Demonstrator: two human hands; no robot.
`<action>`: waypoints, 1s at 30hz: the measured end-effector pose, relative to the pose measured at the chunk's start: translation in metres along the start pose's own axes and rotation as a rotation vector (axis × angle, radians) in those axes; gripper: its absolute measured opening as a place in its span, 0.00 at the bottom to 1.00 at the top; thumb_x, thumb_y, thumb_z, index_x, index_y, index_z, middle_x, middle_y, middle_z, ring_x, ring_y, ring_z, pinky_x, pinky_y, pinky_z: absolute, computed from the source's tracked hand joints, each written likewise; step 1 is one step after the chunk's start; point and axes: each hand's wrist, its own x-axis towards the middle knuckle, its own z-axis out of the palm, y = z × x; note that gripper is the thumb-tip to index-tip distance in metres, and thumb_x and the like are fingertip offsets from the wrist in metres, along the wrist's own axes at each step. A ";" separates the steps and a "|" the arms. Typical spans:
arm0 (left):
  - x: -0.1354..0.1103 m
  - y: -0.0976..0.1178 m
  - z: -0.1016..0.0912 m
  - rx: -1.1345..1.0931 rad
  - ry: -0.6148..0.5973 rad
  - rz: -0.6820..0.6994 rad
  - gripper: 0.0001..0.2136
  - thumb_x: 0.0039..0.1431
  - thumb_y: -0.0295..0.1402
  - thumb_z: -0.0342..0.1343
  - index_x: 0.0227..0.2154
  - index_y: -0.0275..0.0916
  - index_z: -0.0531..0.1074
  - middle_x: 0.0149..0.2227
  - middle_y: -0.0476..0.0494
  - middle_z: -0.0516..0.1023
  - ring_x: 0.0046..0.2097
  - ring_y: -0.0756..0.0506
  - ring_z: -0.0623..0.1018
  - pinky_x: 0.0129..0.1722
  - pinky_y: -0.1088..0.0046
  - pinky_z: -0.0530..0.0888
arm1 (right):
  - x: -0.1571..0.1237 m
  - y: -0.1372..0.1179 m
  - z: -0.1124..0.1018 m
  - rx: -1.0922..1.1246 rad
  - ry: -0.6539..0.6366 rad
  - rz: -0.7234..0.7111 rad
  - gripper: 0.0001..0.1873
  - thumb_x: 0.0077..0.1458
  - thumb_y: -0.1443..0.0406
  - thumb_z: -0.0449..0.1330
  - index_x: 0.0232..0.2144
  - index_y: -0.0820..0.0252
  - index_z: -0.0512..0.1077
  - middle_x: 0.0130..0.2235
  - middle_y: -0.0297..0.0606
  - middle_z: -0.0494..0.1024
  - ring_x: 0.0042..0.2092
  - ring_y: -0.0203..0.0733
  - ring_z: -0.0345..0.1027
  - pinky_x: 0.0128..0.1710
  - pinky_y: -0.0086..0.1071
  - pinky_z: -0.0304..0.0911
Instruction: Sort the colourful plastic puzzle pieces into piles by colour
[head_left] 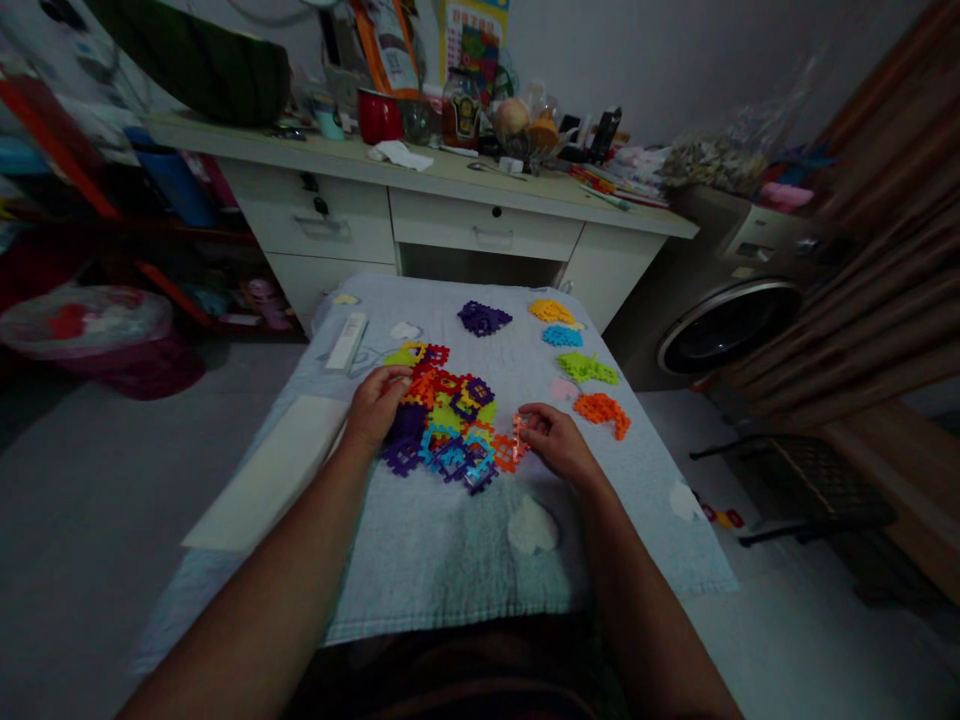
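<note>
A mixed heap of interlocking plastic building pieces (454,415) in red, orange, yellow, green, blue and purple lies mid-table. Many are square with toothed edges and window-like cutouts. On the heap's left side, my left hand (377,405) is closed, its fingertips at orange and purple pieces; what they hold, if anything, is hidden. My right hand (556,440) pinches an orange toothed building piece (519,432) at the heap's right edge. Farther back lies a purple pile (484,318). Along the right are sorted piles in yellow (551,311), blue (562,336), green (586,367) and orange (602,412).
A pale cloth (480,560) with heart shapes covers the table. On its left lie a long white board (274,475) and a small white box (347,342). Behind stands a cluttered white cabinet (322,215); a washing machine (720,270) is at right, a bin (112,365) at left.
</note>
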 end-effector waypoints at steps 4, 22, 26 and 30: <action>0.000 0.001 0.000 0.009 0.007 0.009 0.14 0.54 0.41 0.56 0.40 0.40 0.77 0.44 0.44 0.79 0.49 0.41 0.75 0.53 0.63 0.68 | 0.002 0.004 -0.013 0.085 0.134 0.012 0.20 0.44 0.61 0.62 0.42 0.60 0.73 0.27 0.28 0.64 0.26 0.32 0.57 0.25 0.27 0.55; -0.002 0.009 -0.001 0.018 -0.029 -0.013 0.14 0.53 0.42 0.56 0.39 0.41 0.76 0.42 0.45 0.78 0.47 0.41 0.75 0.53 0.64 0.69 | -0.007 0.021 -0.085 -0.896 0.707 0.095 0.10 0.51 0.69 0.55 0.35 0.60 0.74 0.38 0.43 0.70 0.35 0.42 0.63 0.38 0.35 0.60; -0.002 0.009 -0.001 0.029 -0.032 -0.017 0.14 0.53 0.42 0.56 0.39 0.41 0.76 0.42 0.45 0.79 0.47 0.41 0.75 0.52 0.65 0.70 | -0.007 0.025 -0.075 -0.857 0.631 0.042 0.16 0.51 0.64 0.58 0.43 0.61 0.73 0.44 0.45 0.68 0.41 0.46 0.66 0.42 0.37 0.63; -0.002 0.009 -0.001 0.033 -0.039 -0.019 0.14 0.53 0.42 0.56 0.39 0.40 0.76 0.44 0.45 0.78 0.47 0.41 0.75 0.53 0.64 0.69 | -0.006 0.029 -0.072 -0.815 0.541 -0.023 0.23 0.50 0.68 0.57 0.51 0.62 0.69 0.49 0.48 0.68 0.49 0.49 0.65 0.51 0.40 0.62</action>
